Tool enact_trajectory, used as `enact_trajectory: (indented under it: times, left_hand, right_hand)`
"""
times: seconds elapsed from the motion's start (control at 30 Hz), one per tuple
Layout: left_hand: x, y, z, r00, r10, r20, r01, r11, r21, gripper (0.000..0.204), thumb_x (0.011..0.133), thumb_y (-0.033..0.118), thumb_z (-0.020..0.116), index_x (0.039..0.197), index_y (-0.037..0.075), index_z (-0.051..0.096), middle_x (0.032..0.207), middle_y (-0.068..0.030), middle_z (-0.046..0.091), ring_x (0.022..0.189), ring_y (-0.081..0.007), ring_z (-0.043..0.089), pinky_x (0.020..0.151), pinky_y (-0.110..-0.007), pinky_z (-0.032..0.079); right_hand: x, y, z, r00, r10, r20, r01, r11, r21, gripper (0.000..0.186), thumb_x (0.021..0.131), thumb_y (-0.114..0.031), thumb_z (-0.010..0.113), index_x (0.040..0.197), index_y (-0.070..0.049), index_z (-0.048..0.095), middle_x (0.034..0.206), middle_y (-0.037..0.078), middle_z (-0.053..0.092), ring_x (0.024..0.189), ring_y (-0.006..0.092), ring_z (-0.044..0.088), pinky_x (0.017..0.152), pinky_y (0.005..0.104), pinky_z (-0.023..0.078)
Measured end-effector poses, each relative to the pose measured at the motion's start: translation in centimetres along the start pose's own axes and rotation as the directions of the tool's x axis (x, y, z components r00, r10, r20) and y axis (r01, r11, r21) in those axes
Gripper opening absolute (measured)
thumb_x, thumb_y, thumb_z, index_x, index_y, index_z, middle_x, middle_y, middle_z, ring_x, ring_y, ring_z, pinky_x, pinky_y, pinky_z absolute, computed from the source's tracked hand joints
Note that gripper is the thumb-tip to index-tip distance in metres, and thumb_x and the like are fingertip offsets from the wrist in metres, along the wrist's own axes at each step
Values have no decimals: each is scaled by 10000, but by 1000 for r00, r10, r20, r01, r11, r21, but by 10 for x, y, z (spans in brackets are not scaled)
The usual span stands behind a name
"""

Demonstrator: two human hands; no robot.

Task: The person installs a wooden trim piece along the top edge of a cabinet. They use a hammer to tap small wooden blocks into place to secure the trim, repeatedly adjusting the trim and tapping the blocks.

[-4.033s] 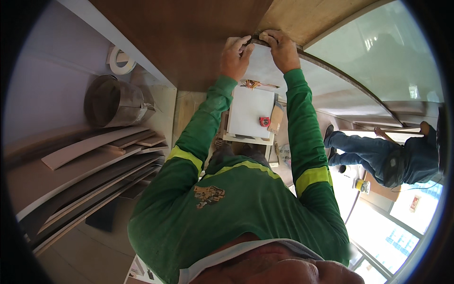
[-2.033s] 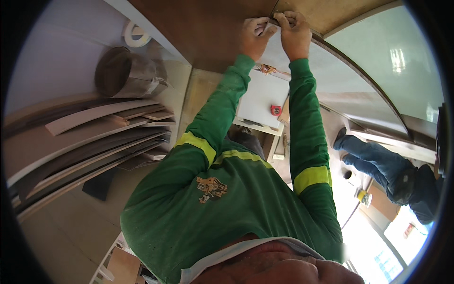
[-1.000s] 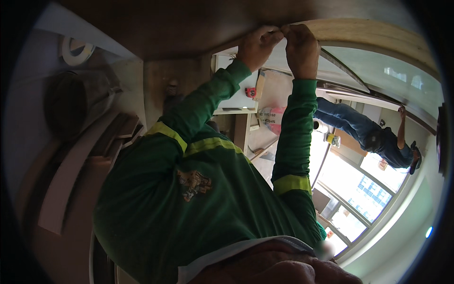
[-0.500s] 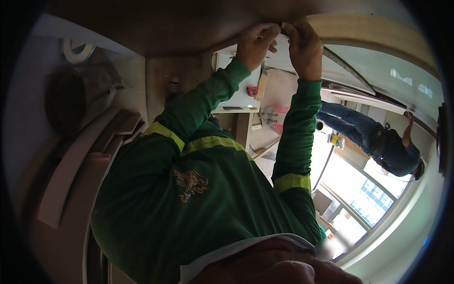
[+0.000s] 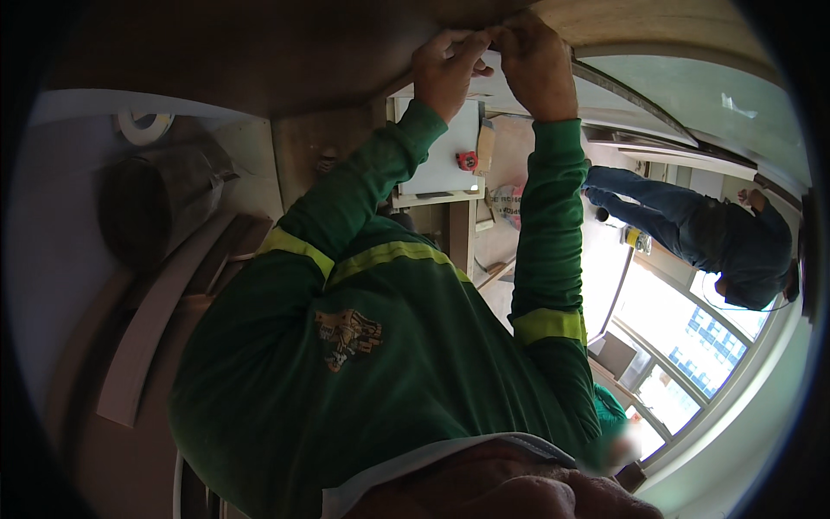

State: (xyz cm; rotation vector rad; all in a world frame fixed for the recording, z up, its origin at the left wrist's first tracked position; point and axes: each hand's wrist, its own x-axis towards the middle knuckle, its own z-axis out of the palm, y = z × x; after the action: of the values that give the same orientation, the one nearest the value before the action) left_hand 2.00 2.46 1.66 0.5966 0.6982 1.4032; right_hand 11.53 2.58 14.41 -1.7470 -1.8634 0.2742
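Observation:
Both my hands are raised to the edge of a dark brown panel [image 5: 259, 52], close together. My left hand [image 5: 443, 76] has its thumb and forefinger pinched, the other fingers curled. Against it, my right hand [image 5: 538, 69] is bent with its fingertips pressed together at the panel's edge. Whatever sits between the fingertips is hidden by the fingers and shadow. A pale wooden surface [image 5: 640, 26] lies just right of my right hand, with a curved dark-edged frame [image 5: 635, 97] below it.
A red tape measure [image 5: 467, 161] rests on a white board [image 5: 437, 179] below my hands. At left are a white ring [image 5: 144, 128], a grey cylinder [image 5: 169, 195] and long pale boards [image 5: 164, 320]. Another person [image 5: 731, 246] in dark clothes stands at right near a window [image 5: 700, 346].
My hands have shifted slightly left and up in the picture, still together at the panel edge. A small yellowish piece seen at the right fingertips is now hidden. The other person has bent lower.

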Motion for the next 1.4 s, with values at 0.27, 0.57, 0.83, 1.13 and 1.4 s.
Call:
enact_trajectory:
  times: [0.27, 0.57, 0.83, 1.13, 1.4]
  left_hand:
    - [7, -4, -1, 999, 13, -34, -12, 999, 34, 287, 993, 190, 796, 1074, -83, 760, 873, -103, 742, 720, -156, 696, 708, -374, 682]
    - [4, -2, -3, 998, -64, -1, 64, 997, -31, 292, 1009, 206, 777, 1124, -61, 754, 872, -103, 729, 745, -216, 749, 740, -330, 641]
    - [-4, -6, -36, 999, -6, 34, 3, 997, 82, 347, 1066, 248, 709, 1284, -20, 675, 994, -136, 715, 952, -292, 783, 888, -417, 648]
    - [-49, -72, -199, 770, -574, 277, 214, 641, 737, 247, 1086, 256, 690, 1183, 29, 705, 902, -11, 670, 749, -79, 606, 749, -282, 574]
    - [-25, -177, -453, 222, -974, 55, -558, -80, 826, 240, 994, 244, 734, 1170, 82, 757, 1073, -118, 766, 983, -244, 726, 935, -379, 568]
  right_hand:
    - [-5, 0, 5, 994, -70, -82, 70, 998, -6, 105, 959, -74, 634, 960, 31, 632, 912, 294, 692, 882, 506, 691, 779, 559, 546]
    - [-11, 7, 3, 996, -82, -35, 85, 993, 77, 164, 1014, -140, 635, 1081, 6, 604, 957, 290, 712, 940, 524, 689, 794, 572, 552]
    - [-87, 42, -12, 938, 226, -262, -169, 960, 221, 334, 1036, -259, 694, 1186, 38, 723, 1005, 201, 770, 829, 337, 769, 782, 440, 586]
    - [-392, 115, 112, 648, 729, 223, -758, 646, 92, 464, 1053, -403, 648, 1269, 4, 706, 1147, 309, 753, 1135, 461, 720, 989, 522, 560]
    - [-626, 110, 261, -156, 973, 169, -923, -204, 327, 499, 995, -479, 659, 1113, -20, 815, 1202, 268, 759, 1130, 460, 725, 1031, 515, 558]
